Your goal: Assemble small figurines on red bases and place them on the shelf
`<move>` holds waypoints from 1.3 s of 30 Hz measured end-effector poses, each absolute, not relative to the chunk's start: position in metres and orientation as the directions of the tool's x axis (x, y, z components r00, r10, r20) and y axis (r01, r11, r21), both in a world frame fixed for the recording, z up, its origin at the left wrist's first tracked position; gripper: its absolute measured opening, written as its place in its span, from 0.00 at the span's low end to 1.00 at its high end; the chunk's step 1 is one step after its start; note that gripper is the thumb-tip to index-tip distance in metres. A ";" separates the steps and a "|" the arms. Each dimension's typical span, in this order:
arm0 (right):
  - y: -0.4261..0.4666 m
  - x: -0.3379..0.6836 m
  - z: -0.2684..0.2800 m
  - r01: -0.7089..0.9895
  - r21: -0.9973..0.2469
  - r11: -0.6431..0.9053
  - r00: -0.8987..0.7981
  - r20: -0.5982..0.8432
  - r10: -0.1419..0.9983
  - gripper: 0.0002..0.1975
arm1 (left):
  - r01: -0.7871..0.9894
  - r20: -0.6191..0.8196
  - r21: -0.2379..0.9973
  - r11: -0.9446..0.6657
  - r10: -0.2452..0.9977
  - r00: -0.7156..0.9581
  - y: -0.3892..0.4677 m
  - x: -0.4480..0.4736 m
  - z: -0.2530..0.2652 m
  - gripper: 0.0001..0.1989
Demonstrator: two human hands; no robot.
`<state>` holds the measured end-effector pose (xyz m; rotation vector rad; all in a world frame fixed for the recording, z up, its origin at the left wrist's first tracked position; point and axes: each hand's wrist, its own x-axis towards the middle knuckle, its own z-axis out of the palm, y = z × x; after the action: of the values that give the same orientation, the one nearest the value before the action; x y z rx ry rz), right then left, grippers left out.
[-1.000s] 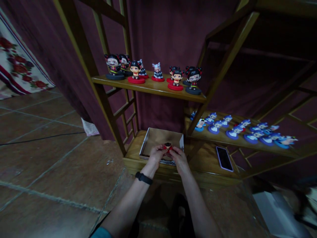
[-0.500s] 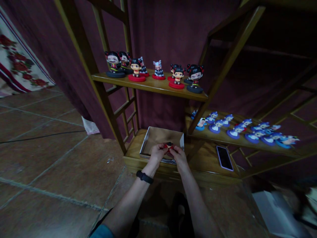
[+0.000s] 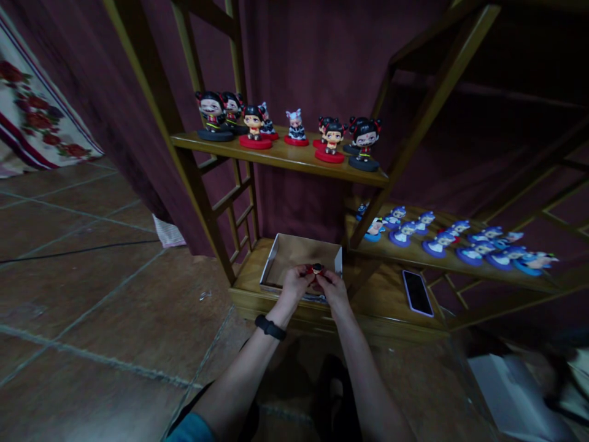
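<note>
Both hands grip one small figurine (image 3: 317,269) with black hair and red parts, just over the front of a shallow cardboard box (image 3: 301,247). My left hand (image 3: 295,283) is closed on its left side; a black band circles that wrist. My right hand (image 3: 334,288) pinches it from the right. Fingers cover most of the figurine's body and base. The box sits on the lowest shelf board, and my hands hide its front part.
Above, a wooden shelf (image 3: 280,153) carries several black-haired figurines on red or dark bases. To the right, a lower shelf (image 3: 414,248) bears several blue and white figurines. A phone (image 3: 418,293) lies on the bottom board. A white box (image 3: 510,393) is on the floor at right.
The figurine has turned or tilted slightly between my fingers. Both hands keep hold of it over the box; the view has shifted a little.
</note>
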<state>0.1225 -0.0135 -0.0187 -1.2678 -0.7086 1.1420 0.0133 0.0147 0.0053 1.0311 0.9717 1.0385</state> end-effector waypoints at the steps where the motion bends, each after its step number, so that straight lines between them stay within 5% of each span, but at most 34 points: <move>1: -0.014 0.123 -0.018 -0.258 -0.962 -0.087 0.330 -0.173 0.928 0.17 | -0.195 -0.130 0.965 0.175 0.966 0.225 0.015 0.013 0.005 0.11; 28: -0.016 0.118 -0.019 -0.260 -0.964 -0.060 0.376 -0.158 0.913 0.14 | 0.382 0.080 0.911 -0.152 0.977 0.197 0.012 0.010 0.010 0.13; 39: -0.020 0.123 -0.014 -0.339 -0.941 0.001 0.393 -0.140 0.909 0.17 | 0.132 0.070 0.988 -0.085 0.991 0.117 0.011 0.012 0.009 0.13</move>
<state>0.1234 -0.0199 -0.0142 -1.1812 -0.6209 1.0847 0.0115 0.0108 0.0092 1.4185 1.1862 1.1140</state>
